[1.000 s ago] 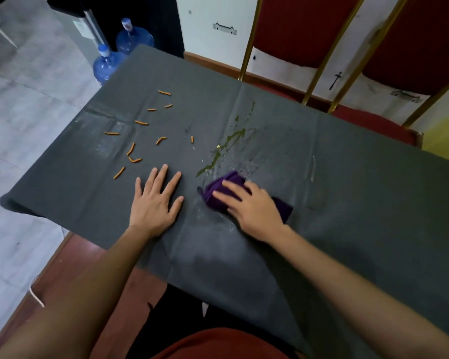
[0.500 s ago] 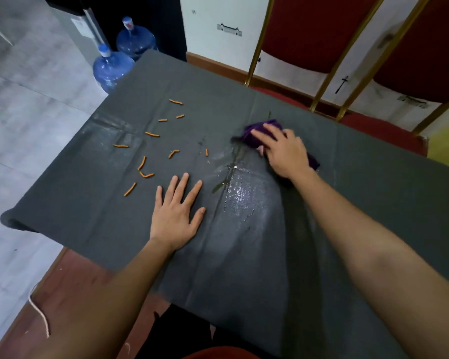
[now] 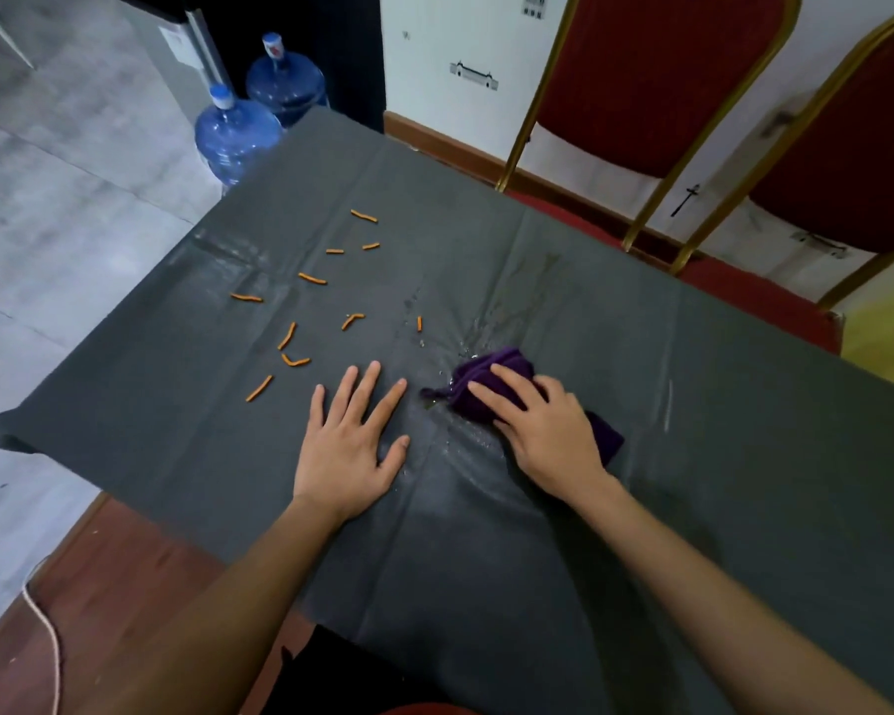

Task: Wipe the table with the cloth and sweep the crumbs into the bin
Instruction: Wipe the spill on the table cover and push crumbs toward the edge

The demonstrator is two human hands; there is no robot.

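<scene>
A table under a dark grey cover [image 3: 718,456] fills the view. A bunched purple cloth [image 3: 478,381] lies near its middle, and my right hand [image 3: 543,430] presses flat on it with straight fingers. A wet sheen spreads around and behind the cloth. My left hand [image 3: 349,441] rests flat on the cover just left of the cloth, fingers spread. Several orange crumb sticks [image 3: 292,335] are scattered on the cover to the left and beyond my left hand. No bin is in view.
Two red chairs with gold frames [image 3: 656,85] stand against the far edge of the table. Two blue water jugs [image 3: 236,131] stand on the grey floor past the far left corner. A white cord [image 3: 47,637] lies on the floor at lower left.
My right hand has pulled the cloth back toward me from the far side of the wet patch. The green smear seen earlier is gone. My left hand has stayed flat in place.
</scene>
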